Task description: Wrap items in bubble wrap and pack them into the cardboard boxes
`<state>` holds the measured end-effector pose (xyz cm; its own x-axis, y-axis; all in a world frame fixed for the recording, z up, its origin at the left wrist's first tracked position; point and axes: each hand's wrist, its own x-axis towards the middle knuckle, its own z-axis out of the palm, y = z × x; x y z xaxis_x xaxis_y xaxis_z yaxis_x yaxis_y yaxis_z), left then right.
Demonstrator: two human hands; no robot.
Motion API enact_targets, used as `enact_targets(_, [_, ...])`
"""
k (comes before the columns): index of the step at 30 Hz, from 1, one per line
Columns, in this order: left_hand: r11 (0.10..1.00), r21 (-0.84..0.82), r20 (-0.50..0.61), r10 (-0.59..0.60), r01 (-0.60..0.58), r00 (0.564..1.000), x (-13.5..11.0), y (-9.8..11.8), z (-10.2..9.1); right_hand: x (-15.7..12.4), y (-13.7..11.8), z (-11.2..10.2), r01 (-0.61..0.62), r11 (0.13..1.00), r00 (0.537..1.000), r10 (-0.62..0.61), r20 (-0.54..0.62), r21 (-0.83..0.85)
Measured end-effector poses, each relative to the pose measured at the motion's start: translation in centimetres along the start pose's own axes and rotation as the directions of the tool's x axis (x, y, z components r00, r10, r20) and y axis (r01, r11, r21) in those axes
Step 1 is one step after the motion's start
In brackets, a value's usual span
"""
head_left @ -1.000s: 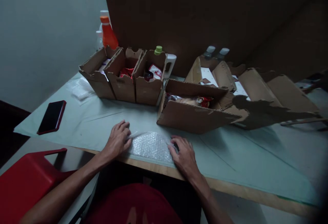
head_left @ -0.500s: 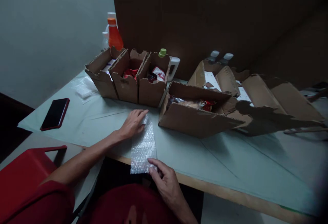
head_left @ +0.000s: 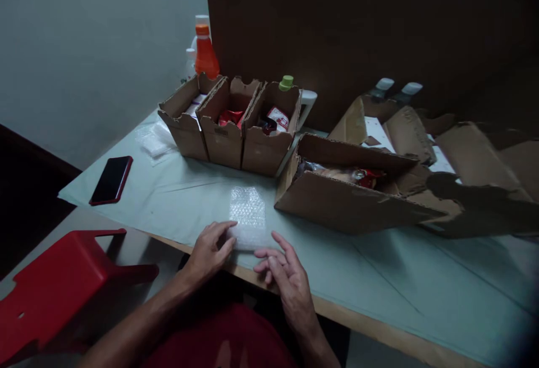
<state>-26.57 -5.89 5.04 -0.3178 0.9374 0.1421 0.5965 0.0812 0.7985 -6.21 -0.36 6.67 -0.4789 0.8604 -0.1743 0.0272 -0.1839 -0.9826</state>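
A small sheet of bubble wrap (head_left: 248, 214) lies flat on the pale green table cover (head_left: 177, 199), its long side pointing away from me. My left hand (head_left: 210, 247) rests at the sheet's near left corner, fingers stretched and touching its edge. My right hand (head_left: 284, 275) hovers just beside the near right corner with fingers spread and nothing in it.
Three small cardboard boxes (head_left: 229, 124) with packets stand at the back, bottles (head_left: 205, 54) behind them. A larger open cardboard box (head_left: 349, 188) sits right of the wrap. A red-cased phone (head_left: 112, 180) lies at left. A red plastic stool (head_left: 63, 284) stands beside the table.
The bubble wrap went from lying sideways to lengthwise and now rests flat further onto the table. My left hand drew back to its near edge; my right hand let go of it.
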Motion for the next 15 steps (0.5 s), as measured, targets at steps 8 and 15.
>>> enact_targets(8, [0.954, 0.290, -0.051, 0.093, -0.074, 0.994, 2.6, -1.3, 1.1, 2.2, 0.1, -1.0, 0.511, 0.376, 0.820, -0.483, 0.308, -0.773])
enact_targets(15, [0.929, 0.252, -0.035, 0.289, -0.271, 0.957, 0.6, -0.6, -1.0, 4.6, 0.1, 0.0, 0.580, 0.169, 0.757, -0.473, 0.450, -0.797])
